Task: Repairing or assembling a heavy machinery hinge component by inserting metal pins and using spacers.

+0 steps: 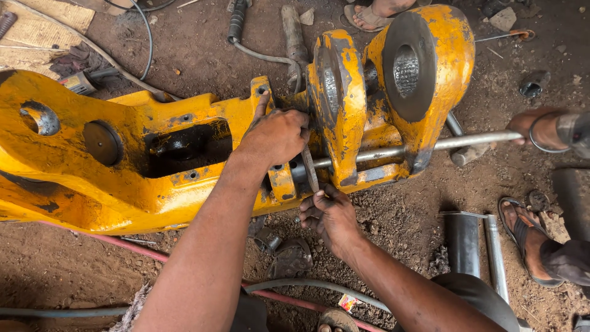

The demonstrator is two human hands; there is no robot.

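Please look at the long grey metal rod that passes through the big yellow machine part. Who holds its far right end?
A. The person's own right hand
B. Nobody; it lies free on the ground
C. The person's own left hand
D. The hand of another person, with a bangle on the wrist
D: at the right edge, another person's hand with a wrist bangle grips the long grey metal rod, while the person's own left hand and right hand work at the big yellow machine part.

A flat, rusty metal ring point(309, 169) is standing upright in the gap of the big yellow machine arm point(141, 154), which is lying on the dirt.
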